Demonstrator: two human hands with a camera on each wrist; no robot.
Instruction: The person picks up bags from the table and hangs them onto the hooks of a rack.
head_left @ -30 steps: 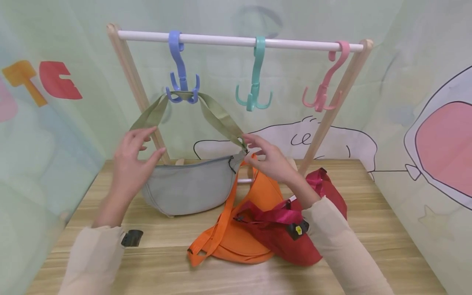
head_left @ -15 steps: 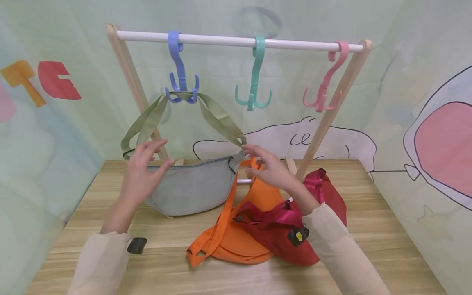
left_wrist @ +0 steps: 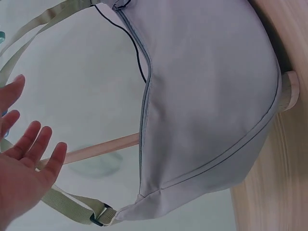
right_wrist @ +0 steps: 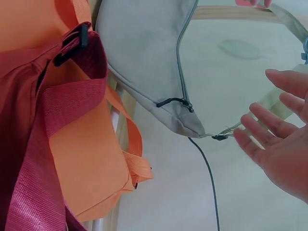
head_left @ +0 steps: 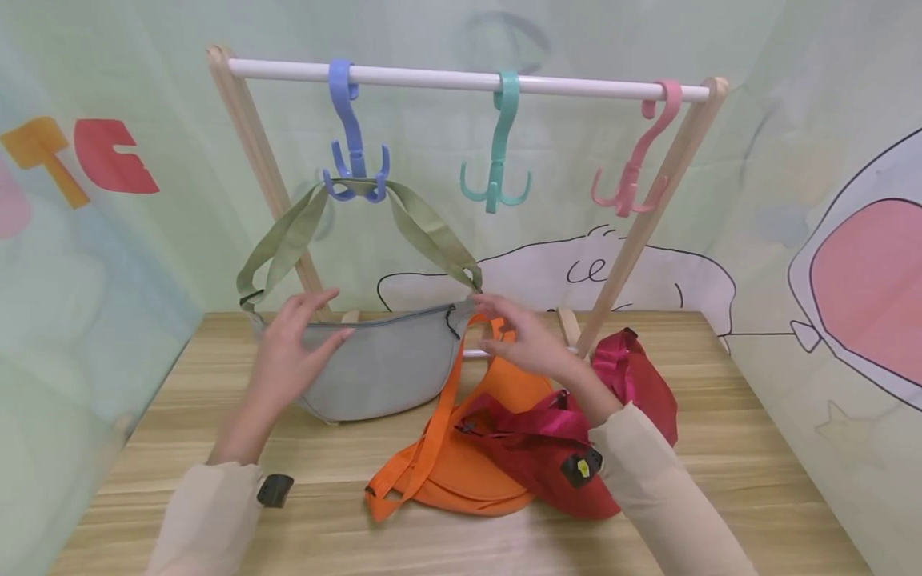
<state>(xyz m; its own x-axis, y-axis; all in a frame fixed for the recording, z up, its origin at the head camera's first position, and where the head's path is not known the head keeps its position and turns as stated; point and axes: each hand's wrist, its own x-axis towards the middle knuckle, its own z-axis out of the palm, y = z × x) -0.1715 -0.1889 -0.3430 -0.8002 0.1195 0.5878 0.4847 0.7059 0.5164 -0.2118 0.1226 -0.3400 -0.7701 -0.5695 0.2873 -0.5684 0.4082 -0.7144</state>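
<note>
A grey belt bag point(head_left: 389, 364) hangs by its olive strap point(head_left: 428, 232) from the blue hook point(head_left: 349, 128), its underside close to the tabletop. My left hand point(head_left: 288, 352) is in front of the bag's left end, fingers spread, gripping nothing. At the bag's right end my right hand point(head_left: 529, 340) has its fingers loosely extended; whether a fingertip touches the bag I cannot tell. The wrist views show both palms point(left_wrist: 24, 185) without anything held. Under my right forearm lie an orange bag point(head_left: 461, 472) and a red bag point(head_left: 555, 464), the red one partly over the orange.
A white rail point(head_left: 432, 78) on wooden posts point(head_left: 252, 152) carries a green hook point(head_left: 497, 152) and a pink hook point(head_left: 634, 160), both with nothing hung on them. The rack stands at the back of the wooden table point(head_left: 324, 512), before a printed cloth backdrop.
My left hand has come away from the strap's left side, moving down and right. My right hand has lowered slightly from the strap's right end. The grey bag stays hanging on the blue hook.
</note>
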